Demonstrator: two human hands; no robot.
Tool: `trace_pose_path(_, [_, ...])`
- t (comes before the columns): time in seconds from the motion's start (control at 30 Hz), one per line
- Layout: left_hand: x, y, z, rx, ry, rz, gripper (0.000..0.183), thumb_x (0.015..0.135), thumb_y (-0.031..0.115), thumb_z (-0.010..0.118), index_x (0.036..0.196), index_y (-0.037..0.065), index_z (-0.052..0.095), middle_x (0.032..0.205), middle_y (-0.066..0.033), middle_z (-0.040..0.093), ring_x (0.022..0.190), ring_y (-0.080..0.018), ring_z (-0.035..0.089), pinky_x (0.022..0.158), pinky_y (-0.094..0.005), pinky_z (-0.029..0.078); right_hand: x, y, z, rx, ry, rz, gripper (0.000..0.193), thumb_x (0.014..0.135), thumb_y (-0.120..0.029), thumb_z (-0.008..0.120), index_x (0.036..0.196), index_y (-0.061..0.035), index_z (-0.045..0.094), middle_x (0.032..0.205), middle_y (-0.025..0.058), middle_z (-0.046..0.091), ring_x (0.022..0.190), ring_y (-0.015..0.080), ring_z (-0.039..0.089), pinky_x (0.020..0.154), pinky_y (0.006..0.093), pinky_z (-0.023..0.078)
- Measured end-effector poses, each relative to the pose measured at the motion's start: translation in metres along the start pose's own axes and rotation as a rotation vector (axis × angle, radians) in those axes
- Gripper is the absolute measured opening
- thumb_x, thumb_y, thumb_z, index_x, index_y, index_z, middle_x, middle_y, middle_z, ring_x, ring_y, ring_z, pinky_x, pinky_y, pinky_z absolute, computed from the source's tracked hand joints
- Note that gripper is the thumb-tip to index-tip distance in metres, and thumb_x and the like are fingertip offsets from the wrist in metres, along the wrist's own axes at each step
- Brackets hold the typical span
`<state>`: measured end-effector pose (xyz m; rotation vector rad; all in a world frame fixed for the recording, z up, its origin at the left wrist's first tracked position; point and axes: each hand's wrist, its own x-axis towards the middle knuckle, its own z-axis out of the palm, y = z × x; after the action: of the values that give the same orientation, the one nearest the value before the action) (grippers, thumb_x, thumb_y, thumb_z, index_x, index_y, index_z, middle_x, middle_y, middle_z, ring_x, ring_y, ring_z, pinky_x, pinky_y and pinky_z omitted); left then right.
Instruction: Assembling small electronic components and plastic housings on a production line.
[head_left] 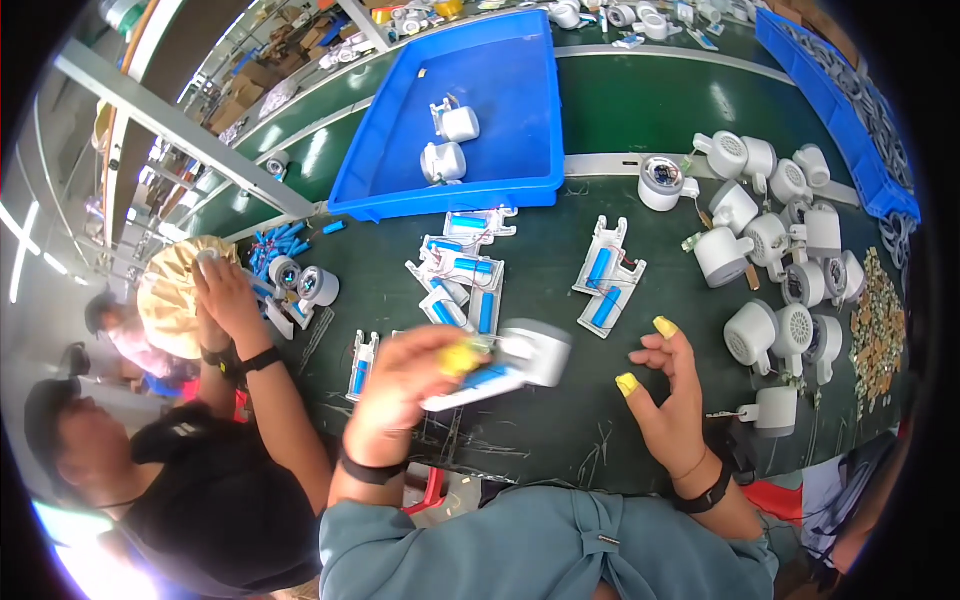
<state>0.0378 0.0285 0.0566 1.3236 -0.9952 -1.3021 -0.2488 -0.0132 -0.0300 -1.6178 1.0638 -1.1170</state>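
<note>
My left hand (405, 375), a yellow cover on a fingertip, grips a white handheld fan (543, 352) with a round head. A blue battery cell shows in its handle, and motion blurs it. My right hand (668, 405) is apart from everything over the table, fingers spread, with yellow covers on thumb and forefinger. Beyond my left hand lie several white handle shells (470, 268) with blue cells and thin wires. Two more such shells (607, 275) lie together in the middle. Several white fan heads (765, 240) with grilles are grouped right of my right hand.
A big blue tray (555, 130) holds two white fan parts. Small circuit boards (876, 330) are heaped at the right edge, near a blue bin (850, 120) of grey rings. At left, a co-worker's hands (228, 290) work beside loose blue cells (280, 248).
</note>
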Motion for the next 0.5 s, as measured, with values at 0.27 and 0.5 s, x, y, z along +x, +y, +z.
trace_pose_path(0.27, [0.014,0.029,-0.095,0.678,0.755,0.179,0.025,0.092,0.014,0.058,0.109,-0.004,0.065,0.073,-0.0025,0.063,0.057,-0.0049,0.053,0.051,-0.0178,0.038,-0.003,0.003,-0.003,0.108,-0.099,0.125,0.059,0.082,0.007,0.060,0.136,0.0008,0.037,0.111,0.0097,0.054,0.087,0.0117,0.058,0.078,0.0248,0.047])
trace_pose_path(0.5, [0.042,-0.023,-0.006,0.971,0.180,0.439,0.026,0.081,-0.001,0.062,0.108,-0.001,0.064,0.091,-0.0090,0.065,0.065,-0.0121,0.057,0.059,-0.0241,0.045,-0.003,0.009,-0.003,0.045,-0.104,0.056,0.047,0.084,0.005,0.060,0.129,0.0020,0.045,0.098,0.0088,0.060,0.080,0.0114,0.060,0.073,0.0243,0.048])
